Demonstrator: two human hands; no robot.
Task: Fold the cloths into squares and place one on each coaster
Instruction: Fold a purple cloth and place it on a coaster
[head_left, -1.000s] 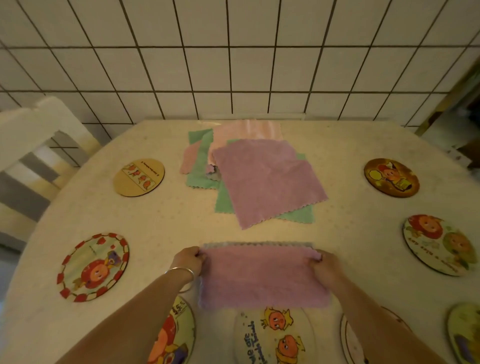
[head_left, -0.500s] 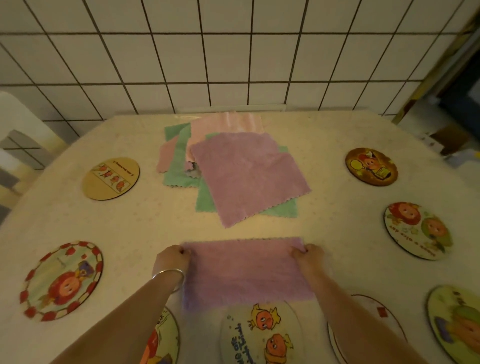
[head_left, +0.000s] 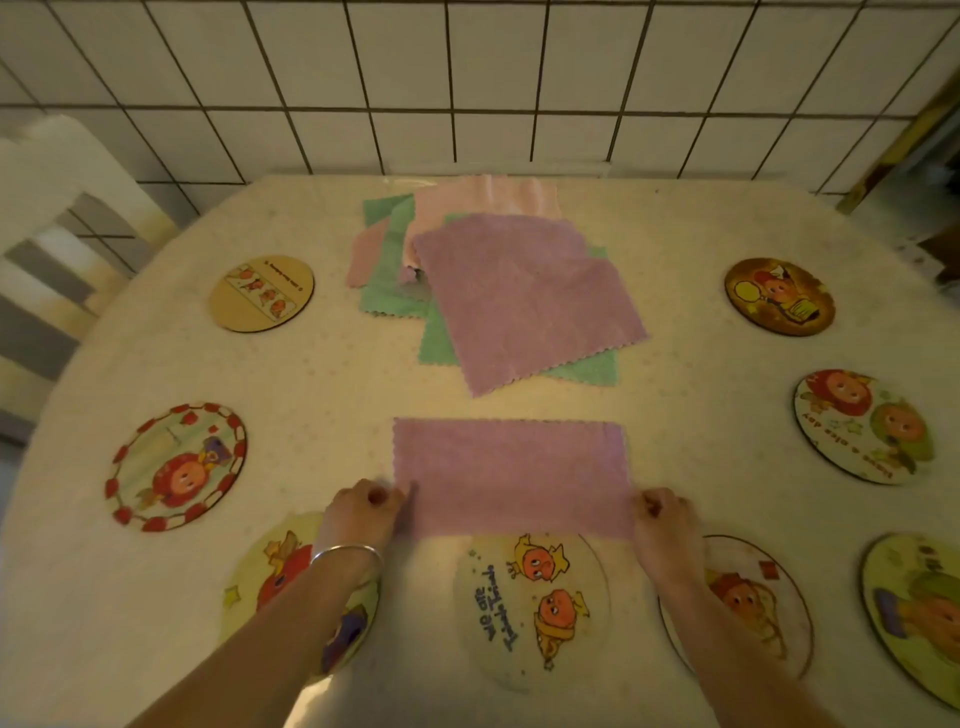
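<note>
A purple cloth (head_left: 511, 475), folded in half into a wide rectangle, lies flat on the table in front of me. My left hand (head_left: 363, 512), with a bangle on the wrist, pinches its near left corner with curled fingers. My right hand (head_left: 662, 519) pinches its near right corner in the same way. The cloth's near edge touches the front middle coaster (head_left: 530, 608). My forearms cross the front left coaster (head_left: 283, 577) and the front right coaster (head_left: 753, 603). A pile of unfolded cloths (head_left: 519, 296), purple on top of green and pink ones, lies at the back centre.
More round picture coasters ring the table: a red-rimmed one (head_left: 176, 465) and a tan one (head_left: 261, 293) on the left, a brown one (head_left: 779, 296) and two others (head_left: 862, 426) (head_left: 919, 613) on the right. A white tiled wall (head_left: 467, 78) stands behind; a chair (head_left: 57, 218) is at the left.
My hands have moved from the cloth's far corners back to its near corners. The cloth stays folded and now lies flat. My view has shifted slightly.
</note>
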